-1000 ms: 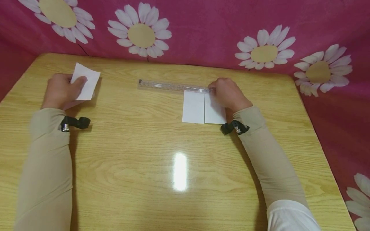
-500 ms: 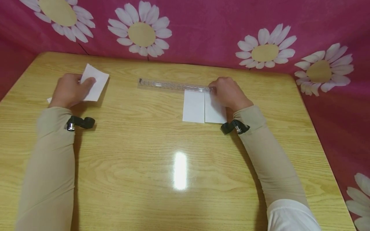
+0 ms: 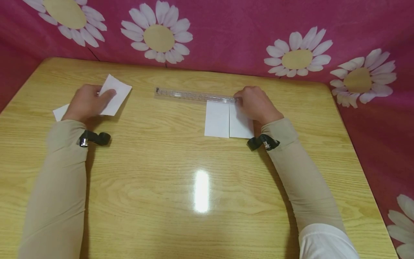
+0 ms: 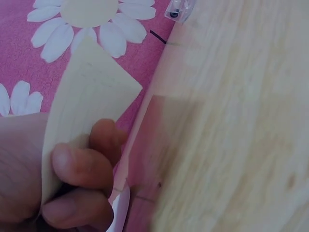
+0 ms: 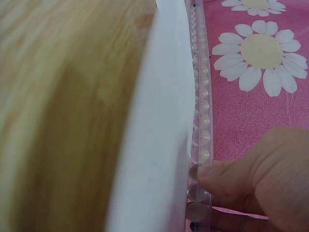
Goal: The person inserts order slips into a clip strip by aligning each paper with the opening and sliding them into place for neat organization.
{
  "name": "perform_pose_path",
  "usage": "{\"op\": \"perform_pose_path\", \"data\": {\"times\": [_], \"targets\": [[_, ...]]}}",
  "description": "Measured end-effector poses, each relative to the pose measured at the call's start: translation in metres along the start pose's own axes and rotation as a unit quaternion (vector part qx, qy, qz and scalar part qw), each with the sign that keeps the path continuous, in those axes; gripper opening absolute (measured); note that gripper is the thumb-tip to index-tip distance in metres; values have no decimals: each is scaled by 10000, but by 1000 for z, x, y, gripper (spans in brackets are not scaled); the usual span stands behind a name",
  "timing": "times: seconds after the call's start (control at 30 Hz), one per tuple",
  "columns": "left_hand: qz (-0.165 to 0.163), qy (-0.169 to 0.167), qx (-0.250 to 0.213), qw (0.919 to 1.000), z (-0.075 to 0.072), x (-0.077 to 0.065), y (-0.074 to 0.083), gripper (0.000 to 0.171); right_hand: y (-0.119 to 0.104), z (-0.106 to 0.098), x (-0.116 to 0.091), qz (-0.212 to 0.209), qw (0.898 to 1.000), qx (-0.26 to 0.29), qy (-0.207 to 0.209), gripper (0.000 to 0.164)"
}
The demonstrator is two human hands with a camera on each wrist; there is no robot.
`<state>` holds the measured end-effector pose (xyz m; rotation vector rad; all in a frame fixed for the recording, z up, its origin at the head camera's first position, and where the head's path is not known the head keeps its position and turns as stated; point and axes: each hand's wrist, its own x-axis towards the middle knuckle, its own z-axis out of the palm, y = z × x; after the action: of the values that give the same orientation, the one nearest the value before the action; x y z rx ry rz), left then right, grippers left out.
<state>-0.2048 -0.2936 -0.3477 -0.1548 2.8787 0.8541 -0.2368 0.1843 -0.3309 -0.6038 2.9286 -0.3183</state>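
In the head view my left hand pinches a white paper card at the far left, thumb on top. The left wrist view shows this card slightly bent, with fingertips curled over its lower part. Another white card lies on the table, partly hidden under the left hand. My right hand pinches the right end of a clear plastic tube. Clear round balls line the tube in the right wrist view. Two white cards lie side by side along the tube's near edge, the right one partly covered by the hand.
A wood-grain table spreads under everything, with a bright light reflection near the middle. Pink cloth with white daisies hangs behind its far edge and along its right side. Black straps sit on both wrists.
My left hand has moved to the right with its card, uncovering more of the card on the table. My right hand and the tube stay where they were.
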Motion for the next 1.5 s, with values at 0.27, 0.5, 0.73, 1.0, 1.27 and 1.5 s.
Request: {"op": "perform_pose_path", "data": {"times": [0.27,0.5,0.73,1.0,1.27,1.5], "targets": [[72,-222,-49,9997,4,1,3,74,0,0,0,-13,10000,6,15,34],[158,-381,-25,9991,7,2,10,74,1,0,0,15,10000,58,-5,34],[353,-390,-69,9986,10,0,18,71,1,0,0,48,9999,107,-15,34],[221,-602,-98,9979,15,1,24,75,0,0,-1,31,10000,64,-27,34],[320,-588,-110,9977,20,2,29,74,0,0,-1,64,9999,85,-18,33],[312,-547,-109,9980,23,2,33,74,0,0,-2,65,9999,80,-19,33]]}}
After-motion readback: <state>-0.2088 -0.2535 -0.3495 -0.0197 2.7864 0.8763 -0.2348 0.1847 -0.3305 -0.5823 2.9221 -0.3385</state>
